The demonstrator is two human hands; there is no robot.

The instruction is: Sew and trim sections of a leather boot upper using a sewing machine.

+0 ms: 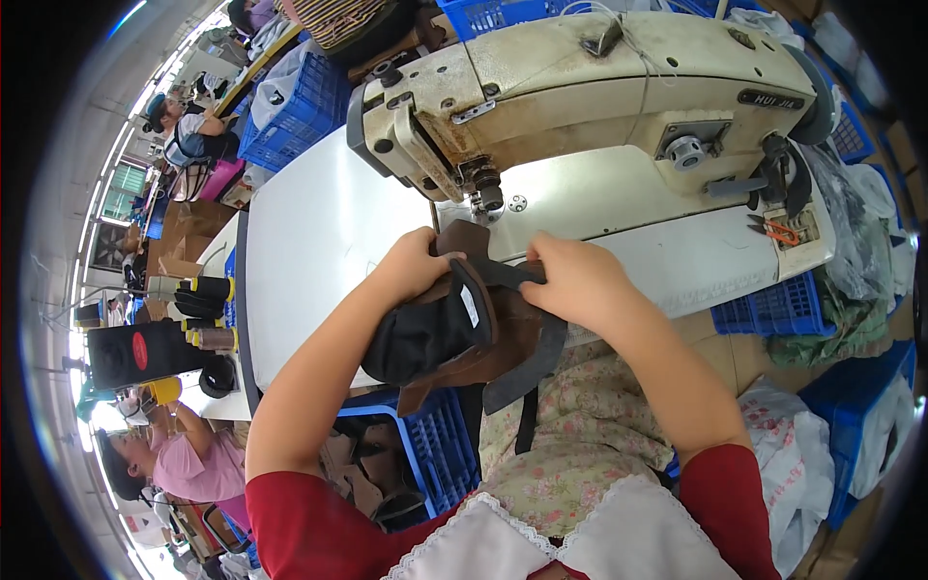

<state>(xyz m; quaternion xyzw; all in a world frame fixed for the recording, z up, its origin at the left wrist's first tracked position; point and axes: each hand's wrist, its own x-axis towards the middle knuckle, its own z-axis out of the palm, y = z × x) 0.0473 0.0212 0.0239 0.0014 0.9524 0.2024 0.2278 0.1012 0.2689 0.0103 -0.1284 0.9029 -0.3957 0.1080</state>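
Observation:
Between my hands is a shoe upper of brown and dark grey pieces with a black lining and a small white label. My left hand pinches its edge on the left, fingers closed. On the right, my right hand grips a dark strip of the same upper between thumb and fingers. The top flap of the upper lies on the machine bed, just in front of the presser foot. Above it stands a worn cream sewing machine. Part of the upper hangs over the table's front edge.
Orange-handled snips lie at the bed's right end. A blue crate with brown pieces stands below the table at left. Thread cones stand left of the white tabletop. Another person sits at lower left.

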